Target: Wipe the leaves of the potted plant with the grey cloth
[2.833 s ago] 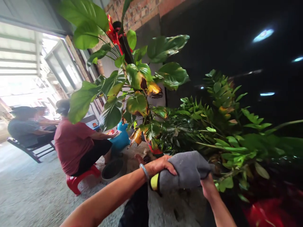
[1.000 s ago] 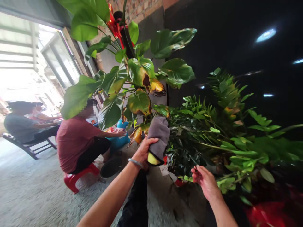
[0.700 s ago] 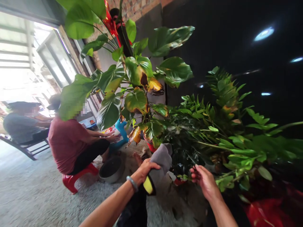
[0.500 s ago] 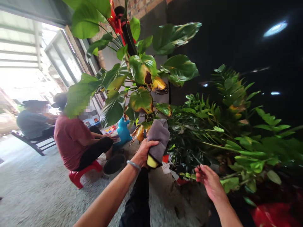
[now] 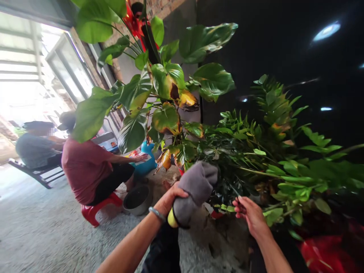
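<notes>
My left hand (image 5: 170, 197), with a bangle at the wrist, is closed around a grey cloth (image 5: 199, 182) that has a yellow underside. The cloth is bunched up and hangs in front of the dark leaves of a low bushy plant (image 5: 227, 163). To the right, my right hand (image 5: 250, 214) has thumb and fingers pinched together at the end of a thin dark leaf (image 5: 234, 190) of that plant. Above my left hand rises a tall potted plant with broad green leaves (image 5: 167, 117), several of them browned or yellow at the edges.
On the left a person in a red shirt (image 5: 83, 167) sits on a red stool (image 5: 98, 212), beside a dark tub (image 5: 138, 199) and a blue animal-shaped object (image 5: 146, 161). Another person (image 5: 35, 146) sits farther back on a chair (image 5: 36, 174). A glossy black panel (image 5: 270, 45) stands behind the plants.
The cloth in my left hand has moved right and down, bunching up toward the dark leaves. My right hand stays pinched in nearly the same place. The seated person's arm has stretched forward.
</notes>
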{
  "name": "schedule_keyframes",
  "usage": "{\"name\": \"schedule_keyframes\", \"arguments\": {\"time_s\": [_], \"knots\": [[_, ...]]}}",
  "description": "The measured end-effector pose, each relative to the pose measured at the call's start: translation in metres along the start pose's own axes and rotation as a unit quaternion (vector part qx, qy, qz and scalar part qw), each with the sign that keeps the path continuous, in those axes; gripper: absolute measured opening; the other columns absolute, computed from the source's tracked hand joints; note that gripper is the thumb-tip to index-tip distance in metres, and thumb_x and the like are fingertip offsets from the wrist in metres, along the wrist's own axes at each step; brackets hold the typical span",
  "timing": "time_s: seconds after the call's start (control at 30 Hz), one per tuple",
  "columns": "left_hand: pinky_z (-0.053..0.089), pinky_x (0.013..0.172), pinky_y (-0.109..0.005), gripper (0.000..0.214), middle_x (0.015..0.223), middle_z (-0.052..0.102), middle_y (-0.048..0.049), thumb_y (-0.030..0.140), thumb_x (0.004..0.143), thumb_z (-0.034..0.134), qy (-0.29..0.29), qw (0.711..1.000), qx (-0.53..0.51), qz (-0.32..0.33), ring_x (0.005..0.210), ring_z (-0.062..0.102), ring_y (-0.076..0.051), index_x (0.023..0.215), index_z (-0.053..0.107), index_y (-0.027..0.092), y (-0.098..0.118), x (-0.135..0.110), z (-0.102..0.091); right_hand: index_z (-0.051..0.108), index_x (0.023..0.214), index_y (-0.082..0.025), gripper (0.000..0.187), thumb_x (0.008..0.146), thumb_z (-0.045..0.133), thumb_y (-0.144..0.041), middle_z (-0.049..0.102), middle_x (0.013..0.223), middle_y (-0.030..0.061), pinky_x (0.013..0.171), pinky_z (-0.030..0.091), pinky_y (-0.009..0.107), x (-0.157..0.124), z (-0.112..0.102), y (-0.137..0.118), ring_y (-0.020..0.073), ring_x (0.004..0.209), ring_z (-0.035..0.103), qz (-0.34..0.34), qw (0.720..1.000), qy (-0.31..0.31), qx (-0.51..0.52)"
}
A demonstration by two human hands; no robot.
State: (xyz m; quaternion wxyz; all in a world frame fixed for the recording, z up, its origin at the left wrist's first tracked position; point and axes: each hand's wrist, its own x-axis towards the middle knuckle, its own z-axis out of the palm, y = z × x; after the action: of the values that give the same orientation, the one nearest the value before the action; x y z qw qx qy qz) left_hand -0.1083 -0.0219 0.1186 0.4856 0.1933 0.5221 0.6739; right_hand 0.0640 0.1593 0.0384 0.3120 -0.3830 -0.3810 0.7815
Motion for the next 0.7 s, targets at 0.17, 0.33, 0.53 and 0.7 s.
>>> {"name": "schedule_keyframes", "arguments": {"time_s": [0.17, 0.33, 0.53, 0.7], "knots": [[0.050, 0.063, -0.030, 0.026, 0.064, 0.070, -0.0046, 0.016, 0.048, 0.068, 0.088, 0.995, -0.037, -0.023, 0.058, 0.062, -0.018, 0.074, 0.067, 0.014, -0.002, 0.032, 0.026, 0.061, 0.054, -0.019, 0.030, 0.038, 0.080, -0.037, 0.065, 0.050, 0.0015, 0.035, 0.041, 0.021, -0.001, 0.008, 0.003, 0.0119, 0.039, 0.053, 0.003, 1.000, -0.008, -0.008], [0.049, 0.063, -0.032, 0.027, 0.062, 0.070, -0.0039, 0.011, 0.044, 0.068, 0.042, 0.992, 0.030, -0.116, 0.058, 0.062, -0.019, 0.071, 0.070, 0.013, -0.055, 0.022, 0.023, 0.059, 0.050, -0.020, 0.026, 0.042, 0.078, -0.034, 0.063, 0.046, 0.0005, 0.032, 0.036, 0.021, 0.000, 0.002, 0.006, 0.0125, 0.037, 0.051, 0.017, 0.999, -0.003, -0.033], [0.050, 0.073, -0.035, 0.035, 0.073, 0.073, -0.0060, 0.013, 0.046, 0.065, -0.034, 0.998, -0.036, -0.033, 0.072, 0.067, -0.025, 0.080, 0.070, 0.016, -0.025, 0.017, 0.021, 0.060, 0.058, -0.018, 0.031, 0.042, 0.079, -0.037, 0.064, 0.049, 0.0017, 0.033, 0.038, 0.020, 0.002, -0.003, 0.003, 0.0115, 0.038, 0.052, 0.012, 1.000, -0.003, -0.024], [0.049, 0.074, -0.034, 0.038, 0.073, 0.071, -0.0058, 0.014, 0.046, 0.069, -0.047, 0.999, -0.026, -0.009, 0.067, 0.064, -0.020, 0.084, 0.069, 0.013, -0.011, 0.048, 0.065, 0.060, 0.053, -0.017, 0.029, 0.039, 0.076, -0.036, 0.062, 0.048, 0.0025, 0.033, 0.038, 0.019, 0.000, 0.007, 0.007, 0.0108, 0.039, 0.051, -0.004, 1.000, -0.014, -0.024]]}}
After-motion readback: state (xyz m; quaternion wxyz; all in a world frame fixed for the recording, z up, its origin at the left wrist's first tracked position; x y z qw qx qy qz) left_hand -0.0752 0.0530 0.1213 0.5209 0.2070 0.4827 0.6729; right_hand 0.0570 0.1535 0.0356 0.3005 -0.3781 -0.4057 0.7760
